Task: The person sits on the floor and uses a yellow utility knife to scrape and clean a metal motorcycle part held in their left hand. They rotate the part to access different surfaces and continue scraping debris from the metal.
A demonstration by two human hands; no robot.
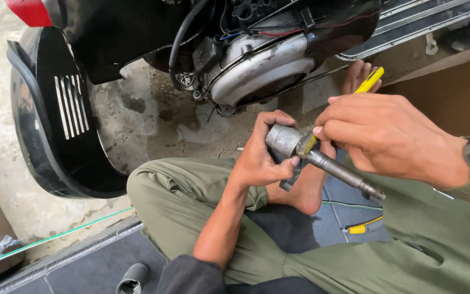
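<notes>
Black scooter body (pixel 137 38) fills upper frame, engine casing (pixel 257 68) exposed. Centre frame: left hand (pixel 259 155) clamped around grey metal shaft part (pixel 322 160), long axis running upper left to lower right, thin end lower right. Right hand (pixel 382 136) grips yellow-handled tool (pixel 368 81), tip at the part's thick end.

a black scooter side panel (pixel 55 120) (slotted) leans beside the exposed engine (pixel 257 65).
</notes>
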